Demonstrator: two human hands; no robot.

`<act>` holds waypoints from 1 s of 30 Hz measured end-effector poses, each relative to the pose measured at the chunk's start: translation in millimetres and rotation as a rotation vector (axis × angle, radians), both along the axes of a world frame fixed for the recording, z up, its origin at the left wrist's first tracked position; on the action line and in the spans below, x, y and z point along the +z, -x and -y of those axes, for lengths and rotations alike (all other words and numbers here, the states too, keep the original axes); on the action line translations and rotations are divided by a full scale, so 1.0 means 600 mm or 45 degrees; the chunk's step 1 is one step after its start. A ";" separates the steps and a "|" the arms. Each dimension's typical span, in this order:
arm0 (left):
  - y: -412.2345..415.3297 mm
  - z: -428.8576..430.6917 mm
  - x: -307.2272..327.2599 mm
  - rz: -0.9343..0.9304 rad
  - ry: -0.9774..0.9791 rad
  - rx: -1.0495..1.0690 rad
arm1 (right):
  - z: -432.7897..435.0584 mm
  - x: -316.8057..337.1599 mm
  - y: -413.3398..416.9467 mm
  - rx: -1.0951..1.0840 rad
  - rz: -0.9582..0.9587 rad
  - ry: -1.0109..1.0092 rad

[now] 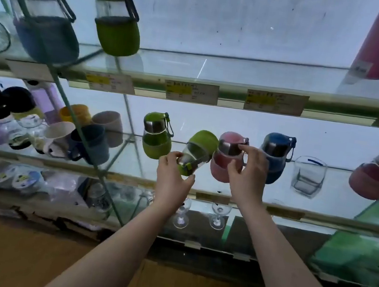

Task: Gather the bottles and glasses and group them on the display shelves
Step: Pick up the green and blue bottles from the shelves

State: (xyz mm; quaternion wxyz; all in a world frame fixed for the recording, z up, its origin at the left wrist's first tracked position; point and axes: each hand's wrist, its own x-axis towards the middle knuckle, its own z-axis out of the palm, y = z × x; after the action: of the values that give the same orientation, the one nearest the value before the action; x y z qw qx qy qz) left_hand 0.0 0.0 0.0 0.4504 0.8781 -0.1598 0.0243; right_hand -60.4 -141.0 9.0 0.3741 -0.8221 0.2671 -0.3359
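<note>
L hand [174,175] curls round the cap end of the tipped green bottle [201,148]. Its long axis runs from the grip toward 1 o'clock, base at the far end. R hand [248,169], at 3 o'clock, pinches the steel collar of the standing pink bottle [226,158], just beside. Likely next: stand the green one by its twin, the upright green bottle [157,136], at 10 o'clock; L hand is nearer. Glass shelf [339,190] looks slick and the gap tight. Blue bottle [276,156] and tumbler [309,173] lie further toward 3.
</note>
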 end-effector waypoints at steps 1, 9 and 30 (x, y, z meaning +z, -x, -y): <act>-0.012 0.002 0.000 0.019 -0.058 -0.017 | 0.004 0.000 -0.010 -0.037 -0.017 0.064; -0.110 0.026 -0.032 -0.026 -0.451 -0.203 | 0.019 0.010 -0.083 -0.164 -0.126 0.154; -0.141 0.017 -0.074 -0.062 -0.292 -0.392 | -0.015 -0.019 -0.096 -0.288 -0.211 0.131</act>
State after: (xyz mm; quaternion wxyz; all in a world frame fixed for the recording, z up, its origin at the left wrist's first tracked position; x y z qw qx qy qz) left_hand 84.7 -10.2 -44.4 0.3497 0.8891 -0.2832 -0.0844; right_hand -2.6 -132.3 -2.3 0.2679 -0.8297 0.3703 -0.3203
